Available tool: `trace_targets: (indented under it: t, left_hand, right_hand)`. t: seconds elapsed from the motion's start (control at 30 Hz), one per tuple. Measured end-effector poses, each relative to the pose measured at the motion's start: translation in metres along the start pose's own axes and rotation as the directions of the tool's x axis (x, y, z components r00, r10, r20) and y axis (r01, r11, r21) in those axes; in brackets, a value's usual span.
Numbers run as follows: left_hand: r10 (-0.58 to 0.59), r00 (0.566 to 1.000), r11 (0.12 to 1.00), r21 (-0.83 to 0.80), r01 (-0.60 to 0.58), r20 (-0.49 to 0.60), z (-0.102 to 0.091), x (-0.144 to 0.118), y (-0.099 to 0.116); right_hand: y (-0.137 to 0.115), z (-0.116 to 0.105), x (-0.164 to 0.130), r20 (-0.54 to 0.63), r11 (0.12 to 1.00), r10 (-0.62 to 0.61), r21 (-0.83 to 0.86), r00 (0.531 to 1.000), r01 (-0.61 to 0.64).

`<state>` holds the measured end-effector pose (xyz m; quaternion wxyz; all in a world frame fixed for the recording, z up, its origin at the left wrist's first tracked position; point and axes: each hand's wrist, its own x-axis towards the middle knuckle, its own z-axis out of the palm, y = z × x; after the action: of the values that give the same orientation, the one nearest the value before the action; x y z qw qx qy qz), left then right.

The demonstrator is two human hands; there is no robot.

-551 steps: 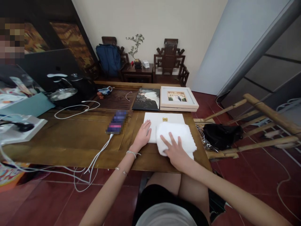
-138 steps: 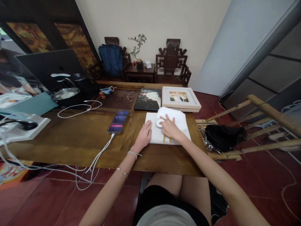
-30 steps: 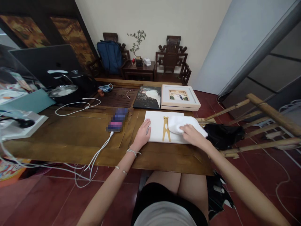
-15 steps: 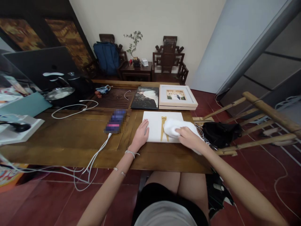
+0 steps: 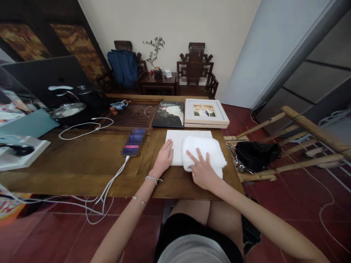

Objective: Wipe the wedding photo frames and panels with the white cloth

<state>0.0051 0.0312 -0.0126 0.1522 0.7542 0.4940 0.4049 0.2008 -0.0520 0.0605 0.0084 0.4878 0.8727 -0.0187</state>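
Pressing flat, open hands: right (image 5: 202, 172) on white towel (image 5: 203, 152), left (image 5: 164, 157) on white board (image 5: 179, 146).

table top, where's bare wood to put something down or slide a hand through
Bare wood on the table lies between the white cable loop, the phone and the near edge. A thin strip runs before the left hand and right hand. Crowded: the white board under the towel, both photo frames behind, the far-left clutter.

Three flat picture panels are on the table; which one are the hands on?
The plain white panel nearest the person: left hand flat on its left edge, right hand pressing the white towel onto it. The dark print and framed photo lie untouched beyond.
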Motion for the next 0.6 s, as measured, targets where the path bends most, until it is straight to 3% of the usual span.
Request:
trace_targets:
  t: [0.1,0.2,0.43,0.6]
  left_hand:
    - [-0.004,1.000,1.000,0.002,0.004,-0.001,0.000,0.000,0.000]
    - [-0.005,1.000,1.000,0.009,0.005,0.006,-0.001,0.000,0.000]
    - [-0.002,1.000,1.000,0.003,0.002,0.015,-0.002,0.000,0.000]
    - [-0.005,1.000,1.000,0.007,0.005,0.023,-0.003,0.001,0.001]
  right_hand:
    - [-0.016,-0.006,-0.028,0.064,0.998,-0.067,0.018,0.996,0.066]
    - [-0.017,-0.011,-0.027,0.086,0.995,-0.091,0.036,0.992,0.088]
    - [0.017,-0.022,0.055,0.114,0.997,-0.026,0.075,0.993,0.017]
    - [0.041,-0.015,0.097,0.029,0.984,-0.006,0.180,1.000,0.001]
